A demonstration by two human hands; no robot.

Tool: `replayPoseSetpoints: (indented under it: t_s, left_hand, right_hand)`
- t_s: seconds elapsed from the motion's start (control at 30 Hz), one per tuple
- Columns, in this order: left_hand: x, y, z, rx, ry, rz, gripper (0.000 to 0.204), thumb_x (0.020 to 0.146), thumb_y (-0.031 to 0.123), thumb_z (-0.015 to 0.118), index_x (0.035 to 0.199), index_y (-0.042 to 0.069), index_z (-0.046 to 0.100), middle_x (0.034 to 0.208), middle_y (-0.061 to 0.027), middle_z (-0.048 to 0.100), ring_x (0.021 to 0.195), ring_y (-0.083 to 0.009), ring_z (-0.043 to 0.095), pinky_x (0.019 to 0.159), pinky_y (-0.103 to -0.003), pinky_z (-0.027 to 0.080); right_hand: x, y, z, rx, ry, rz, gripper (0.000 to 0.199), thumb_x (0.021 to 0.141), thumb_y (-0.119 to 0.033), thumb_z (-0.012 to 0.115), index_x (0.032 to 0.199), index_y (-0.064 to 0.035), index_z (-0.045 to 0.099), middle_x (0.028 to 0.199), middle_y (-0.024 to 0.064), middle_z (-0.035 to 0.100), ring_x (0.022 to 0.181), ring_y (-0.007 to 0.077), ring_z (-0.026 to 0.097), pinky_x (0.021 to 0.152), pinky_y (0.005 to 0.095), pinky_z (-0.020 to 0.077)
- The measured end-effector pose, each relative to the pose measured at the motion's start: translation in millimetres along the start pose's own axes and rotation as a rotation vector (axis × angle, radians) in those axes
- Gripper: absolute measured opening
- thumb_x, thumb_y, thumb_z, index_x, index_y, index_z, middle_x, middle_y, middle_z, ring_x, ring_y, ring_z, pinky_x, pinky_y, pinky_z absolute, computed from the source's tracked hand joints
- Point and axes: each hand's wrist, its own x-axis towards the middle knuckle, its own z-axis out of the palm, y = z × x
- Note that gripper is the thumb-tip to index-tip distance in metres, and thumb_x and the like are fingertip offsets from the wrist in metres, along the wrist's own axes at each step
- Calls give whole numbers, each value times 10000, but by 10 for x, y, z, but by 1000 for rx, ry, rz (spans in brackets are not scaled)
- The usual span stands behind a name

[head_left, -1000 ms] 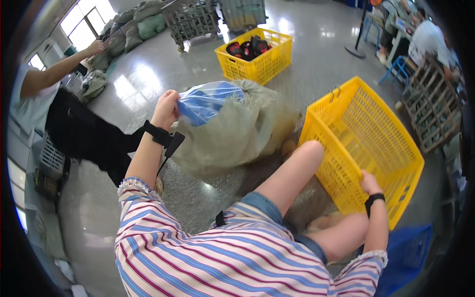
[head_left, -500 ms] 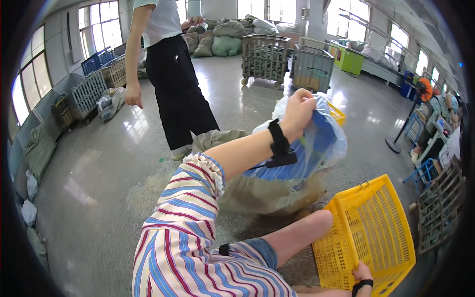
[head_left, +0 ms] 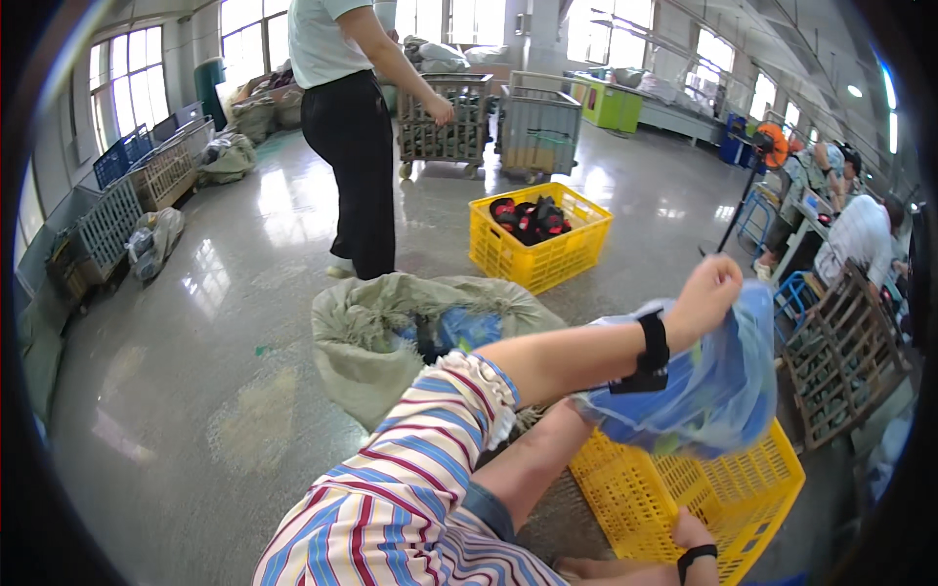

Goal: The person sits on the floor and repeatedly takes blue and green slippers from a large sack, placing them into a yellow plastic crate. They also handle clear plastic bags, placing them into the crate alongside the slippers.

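Far to the left of a tilted yellow crate [head_left: 630, 493], slatted carts [head_left: 103, 234] line a wall, their contents hard to make out. Nearer the crate, beyond it, stands a person in black trousers [head_left: 352, 166], head cut off by the upper edge. A grey-green sack [head_left: 357, 371] gapes just left of the crate; the wearer's left forearm hides part of it, and the blue and dark contents are unclear. Beyond the crate, well apart, a second yellow crate [head_left: 508, 259] holds black-and-red items. The left hand [head_left: 705, 298] is closed on a see-through plastic bag [head_left: 694, 400] with blue contents, blurred, hanging in front of the crate's far part; whether they touch cannot be told. The right hand [head_left: 692, 530] grips the crate's near edge, some fingers hidden. Right of the crate stands a slatted cart [head_left: 840, 361], with partly hidden seated people [head_left: 848, 234] beyond.
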Motion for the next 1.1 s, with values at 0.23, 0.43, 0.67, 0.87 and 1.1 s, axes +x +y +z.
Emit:
replayPoseSetpoints:
  t_s: [0.23, 0.43, 0.67, 0.87, 1.1]
  left_hand:
    - [-996, -438, 420, -35, -603, -100, 51, 845, 80, 481, 806, 54, 501, 771, -19, 468, 746, -131, 451, 687, -281, 399]
    - [-1240, -685, 513, 10, -602, -145, 71, 844, 109, 513, 809, 47, 513, 758, -29, 497, 748, -119, 468, 682, -264, 396]
    - [-921, -729, 235, -157, -237, -564, 214, 894, 222, 506, 1012, 44, 497, 894, 9, 477, 826, -72, 440, 702, -218, 376]
    - [-1134, -331, 86, 219, -945, -365, 593, 808, 311, 622, 1282, 71, 357, 1181, -123, 439, 1089, -242, 432, 920, -378, 360]
    - [-1054, -1511, -860, 850, -1032, -152, 831, 723, 512, 648, 1364, 97, 320, 1326, -220, 392, 1225, -372, 363, 1021, -465, 294]
  right_hand:
    - [-382, -177, 73, 216, 432, -373, 605, 860, -339, 549, 1287, 34, 340, 1175, 219, 541, 1090, 354, 514, 907, 386, 437]
    - [-696, -653, -570, 673, 442, -296, 581, 871, -333, 537, 1288, 25, 349, 1192, 205, 533, 1100, 337, 510, 918, 382, 432]
    - [-629, -520, -549, 1360, 412, -375, 554, 884, -325, 524, 1290, 14, 360, 1212, 189, 524, 1112, 318, 506, 930, 377, 427]
    - [-533, -676, -594, 1852, 244, -495, 531, 895, -318, 512, 1292, 5, 369, 1229, 176, 516, 1123, 301, 502, 941, 372, 422]
    - [-601, -629, -334, 2084, 161, -541, 505, 908, -311, 499, 1293, -6, 379, 1248, 160, 506, 1135, 281, 498, 954, 368, 416]
